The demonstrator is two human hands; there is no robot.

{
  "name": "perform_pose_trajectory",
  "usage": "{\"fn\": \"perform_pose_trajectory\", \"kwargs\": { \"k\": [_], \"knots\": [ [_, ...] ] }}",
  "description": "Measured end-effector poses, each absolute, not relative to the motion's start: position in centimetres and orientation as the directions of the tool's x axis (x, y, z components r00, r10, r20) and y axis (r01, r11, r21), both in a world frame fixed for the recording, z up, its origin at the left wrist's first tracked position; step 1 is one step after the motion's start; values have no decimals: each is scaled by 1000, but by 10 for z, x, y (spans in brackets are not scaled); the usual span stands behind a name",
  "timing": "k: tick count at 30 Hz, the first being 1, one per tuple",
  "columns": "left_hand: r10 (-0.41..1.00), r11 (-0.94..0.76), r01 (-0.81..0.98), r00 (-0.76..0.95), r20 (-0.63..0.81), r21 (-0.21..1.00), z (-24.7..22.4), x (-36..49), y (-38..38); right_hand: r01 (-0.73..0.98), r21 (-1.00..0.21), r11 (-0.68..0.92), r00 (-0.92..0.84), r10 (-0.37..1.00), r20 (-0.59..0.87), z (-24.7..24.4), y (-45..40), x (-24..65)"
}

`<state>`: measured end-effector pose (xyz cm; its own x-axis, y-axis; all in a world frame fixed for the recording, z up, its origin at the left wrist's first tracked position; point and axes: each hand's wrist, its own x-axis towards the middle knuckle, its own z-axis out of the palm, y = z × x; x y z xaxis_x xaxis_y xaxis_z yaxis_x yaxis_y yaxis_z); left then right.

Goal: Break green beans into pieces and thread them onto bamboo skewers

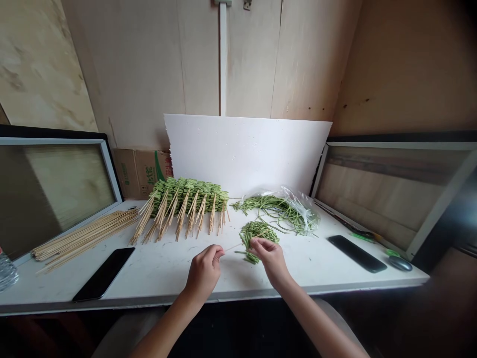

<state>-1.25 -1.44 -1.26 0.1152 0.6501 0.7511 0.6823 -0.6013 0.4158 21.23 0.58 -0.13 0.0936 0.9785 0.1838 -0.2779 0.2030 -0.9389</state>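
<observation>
My left hand [204, 268] is closed in a pinch on one end of a thin bamboo skewer [233, 246]. The skewer slants up to the right, toward the fingertips of my right hand [272, 256]. Thumb and forefinger of that hand are pressed together in front of a pile of cut green beans [261, 230]; what they hold is too small to make out. Beyond my left hand lie several rows of green bean skewers [190, 194], stacked with their bare sticks toward me. Long uncut beans [272, 205] spill from a clear plastic bag [303, 206] behind the pile.
A bundle of bare skewers [89, 233] lies at the left, with a black phone [104, 273] in front. At the right are a dark phone-like slab [357, 253], a computer mouse [400, 263] and scissors [363, 232]. A white board [246, 154] and a cardboard box [137, 171] stand behind.
</observation>
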Motion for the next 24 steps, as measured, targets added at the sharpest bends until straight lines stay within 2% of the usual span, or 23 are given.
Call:
{"fn": "perform_pose_trajectory", "kwargs": {
  "k": [6, 8, 9, 10, 12, 15, 19, 22, 24],
  "knots": [
    [676, -588, 655, 76, 733, 475, -7, -12, -15, -227, -954, 196, 28, 981, 194, 3, 9, 219],
    [698, -570, 640, 46, 714, 516, -5, -15, -12, -96, -966, 239, -14, 970, 242, 5, 12, 225],
    [713, -555, 634, 29, 701, 538, -4, -17, -9, 30, -958, 285, -42, 958, 284, 4, 14, 227],
    [729, -537, 630, 12, 685, 561, -4, -18, -7, 183, -921, 345, -74, 939, 337, 2, 15, 229],
    [760, -499, 627, -15, 650, 598, -3, -22, -3, 490, -745, 453, -149, 885, 441, -7, 17, 229],
    [785, -465, 629, -33, 619, 623, -4, -25, 2, 753, -453, 477, -214, 829, 517, -22, 19, 219],
    [785, -460, 642, -30, 619, 614, -3, -26, 4, 878, -283, 386, -218, 849, 481, -27, 24, 200],
    [776, -465, 647, -31, 630, 605, -1, -27, 4, 891, -262, 372, -227, 862, 453, -19, 32, 191],
    [768, -470, 646, -36, 639, 601, 2, -29, 4, 864, -296, 406, -235, 847, 476, -12, 37, 190]
  ]
}}
